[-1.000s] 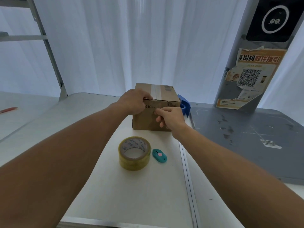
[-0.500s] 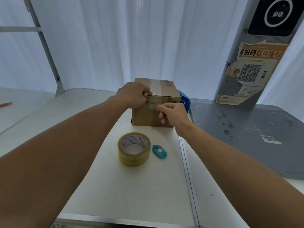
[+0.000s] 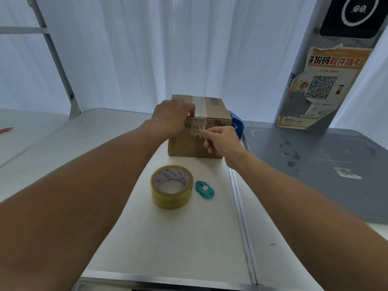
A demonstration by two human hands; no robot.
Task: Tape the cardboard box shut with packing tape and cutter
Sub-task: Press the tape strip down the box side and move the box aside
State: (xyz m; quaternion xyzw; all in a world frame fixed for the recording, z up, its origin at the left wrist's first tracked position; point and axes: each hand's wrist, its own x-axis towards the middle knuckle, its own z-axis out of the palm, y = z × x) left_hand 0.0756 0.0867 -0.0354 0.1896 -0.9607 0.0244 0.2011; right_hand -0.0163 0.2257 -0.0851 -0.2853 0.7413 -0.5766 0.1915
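Observation:
A small brown cardboard box (image 3: 212,111) stands on the white table, with a strip of clear tape (image 3: 199,106) running over its top seam and down the front. My left hand (image 3: 171,116) presses on the box's near top edge, its thumb on the tape. My right hand (image 3: 222,140) pinches the loose lower end of the tape strip, lifted slightly off the front face. A yellowish roll of packing tape (image 3: 171,186) lies flat in front of the box. Beside the roll, to its right, lies a teal cutter (image 3: 204,189) with a pink button.
A blue object (image 3: 237,122) sits behind the box's right corner. To the right lies a grey table (image 3: 315,164) with a post carrying a QR-code poster (image 3: 323,87). The white table (image 3: 178,238) ends in a metal edge near me. White curtains hang behind.
My right hand has moved from flat against the box front to pinching the tape end and pulling it slightly away. My left hand stays on the top edge.

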